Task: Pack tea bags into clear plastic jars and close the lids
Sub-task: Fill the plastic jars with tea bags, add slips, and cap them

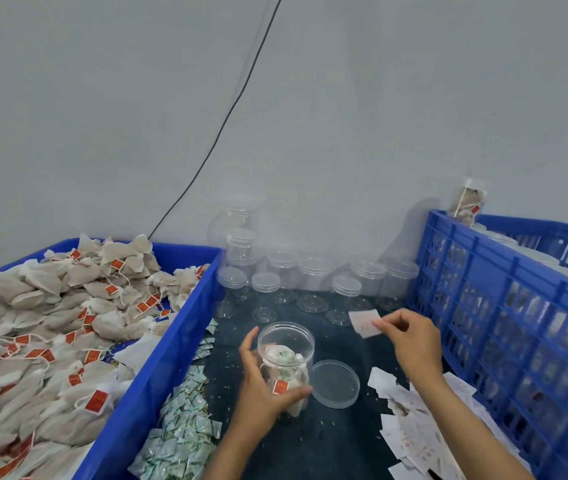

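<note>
Left hand (264,386) wraps the light, slick open jar (286,362) low on its wall; right hand (410,337) pinches a flimsy paper slip (364,322)

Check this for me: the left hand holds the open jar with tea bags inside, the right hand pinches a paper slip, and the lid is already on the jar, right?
Not quite. In the head view the lid lies on the table right of the jar, not on it. The rest stands: left hand holds the jar, right hand pinches the paper slip.
</note>
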The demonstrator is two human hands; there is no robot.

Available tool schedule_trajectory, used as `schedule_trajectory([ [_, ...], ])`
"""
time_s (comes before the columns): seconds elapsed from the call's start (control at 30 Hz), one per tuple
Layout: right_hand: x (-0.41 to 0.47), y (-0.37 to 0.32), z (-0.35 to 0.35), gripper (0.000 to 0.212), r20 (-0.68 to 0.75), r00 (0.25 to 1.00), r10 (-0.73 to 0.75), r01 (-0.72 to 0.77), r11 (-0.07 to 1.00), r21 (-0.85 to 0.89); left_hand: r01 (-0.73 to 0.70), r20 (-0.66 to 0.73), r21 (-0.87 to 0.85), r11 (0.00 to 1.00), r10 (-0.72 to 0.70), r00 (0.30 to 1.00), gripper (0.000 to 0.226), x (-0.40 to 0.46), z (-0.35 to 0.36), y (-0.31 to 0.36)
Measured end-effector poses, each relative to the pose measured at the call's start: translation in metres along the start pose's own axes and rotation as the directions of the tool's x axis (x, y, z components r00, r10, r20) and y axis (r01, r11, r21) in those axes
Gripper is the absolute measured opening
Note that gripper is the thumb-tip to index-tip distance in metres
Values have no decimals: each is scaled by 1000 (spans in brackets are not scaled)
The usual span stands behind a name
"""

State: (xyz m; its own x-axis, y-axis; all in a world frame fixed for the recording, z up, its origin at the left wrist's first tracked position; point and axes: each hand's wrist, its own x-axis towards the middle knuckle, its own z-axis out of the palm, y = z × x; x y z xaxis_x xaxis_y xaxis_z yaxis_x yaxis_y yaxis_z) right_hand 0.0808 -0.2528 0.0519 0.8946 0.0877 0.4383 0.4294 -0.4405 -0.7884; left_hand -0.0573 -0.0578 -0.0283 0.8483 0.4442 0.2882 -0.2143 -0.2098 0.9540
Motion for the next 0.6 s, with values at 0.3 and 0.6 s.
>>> schedule_trajectory([
  [0.3,-19,-94,19,20,322,916,-242,152,948,280,-85,-82,74,994,91,993,98,-6,2,-11],
  [0.6,-14,-87,23,3,459,888,-39,-103,955,279,-91,-97,75,993,98,990,99,-7,2,-8],
])
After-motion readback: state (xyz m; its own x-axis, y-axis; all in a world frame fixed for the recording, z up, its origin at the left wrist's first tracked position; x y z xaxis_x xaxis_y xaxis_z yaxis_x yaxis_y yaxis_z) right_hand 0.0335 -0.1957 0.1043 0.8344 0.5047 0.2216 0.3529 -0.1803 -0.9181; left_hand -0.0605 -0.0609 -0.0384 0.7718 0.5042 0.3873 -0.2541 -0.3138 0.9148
